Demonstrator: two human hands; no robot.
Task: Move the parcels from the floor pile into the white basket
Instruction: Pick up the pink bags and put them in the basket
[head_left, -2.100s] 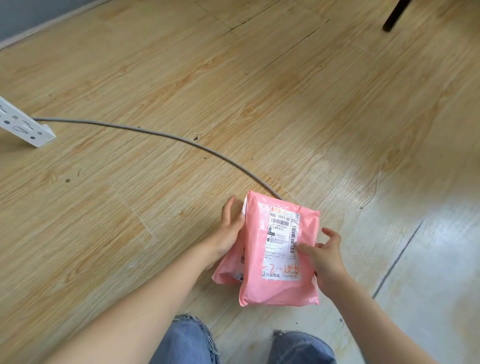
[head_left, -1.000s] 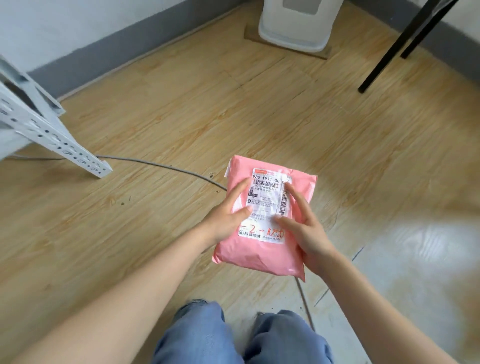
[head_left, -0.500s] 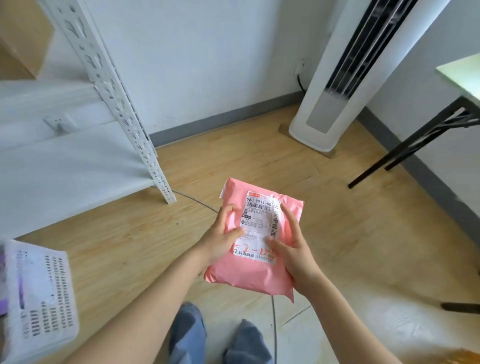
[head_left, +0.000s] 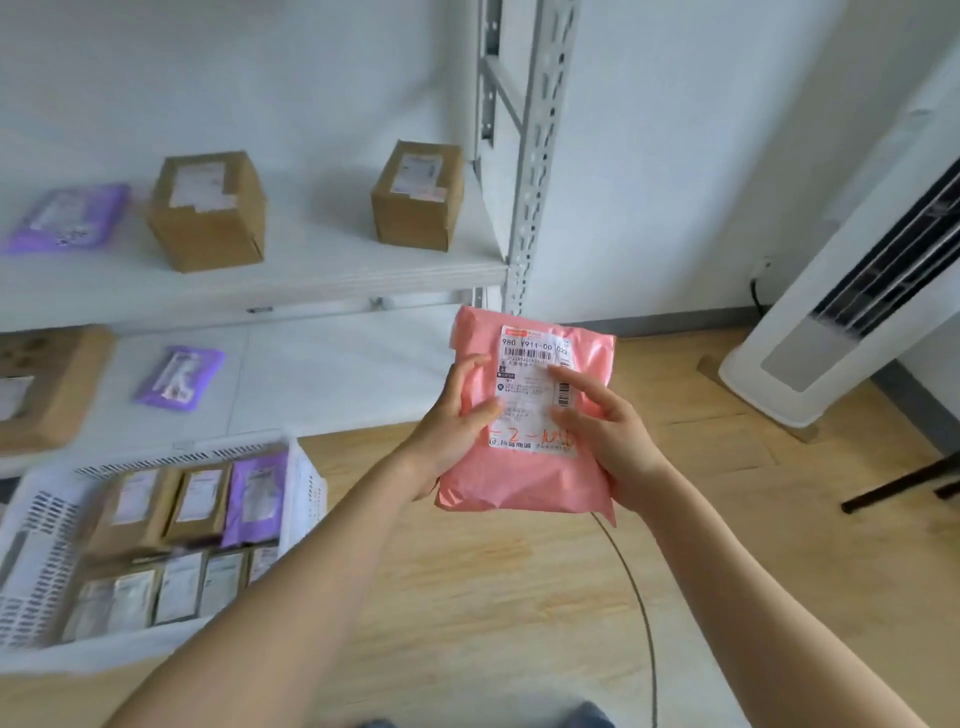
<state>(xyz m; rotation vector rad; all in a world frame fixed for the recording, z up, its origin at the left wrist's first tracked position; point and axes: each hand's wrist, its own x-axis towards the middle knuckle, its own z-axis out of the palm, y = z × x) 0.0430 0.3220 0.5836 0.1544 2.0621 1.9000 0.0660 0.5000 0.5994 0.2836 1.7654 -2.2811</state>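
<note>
Pink poly mailer (head_left: 524, 467) held in the air at mid-frame, label side up, well clear of the floor. Left hand (head_left: 449, 421) grips its left edge, fingers (head_left: 470, 364) curled over the face; right hand (head_left: 605, 434) grips the right edge, thumb and forefinger pressed on the white shipping label (head_left: 535, 384). Both sets of fingers are clamped on the mailer.

Change: two seconds back the mailer was down near the floor boards with only bare floor in view. Now it is lifted and the view has swung up and left, bringing in the white basket (head_left: 306, 493) at lower left. Judged as the carry step: pickup done, drop not yet made. The mailer is to the right of the basket and apart from it.

Basket already holds brown and purple parcels standing in rows, blurred.

Surroundings: light wood-pattern floor (head_left: 519, 597), a grey cable (head_left: 641, 613) curving across it. White metal shelving (head_left: 524, 182) behind, carrying two cardboard boxes and purple mailers. White tower air conditioner (head_left: 831, 312) at right against a white wall; black table legs at far right.
</note>
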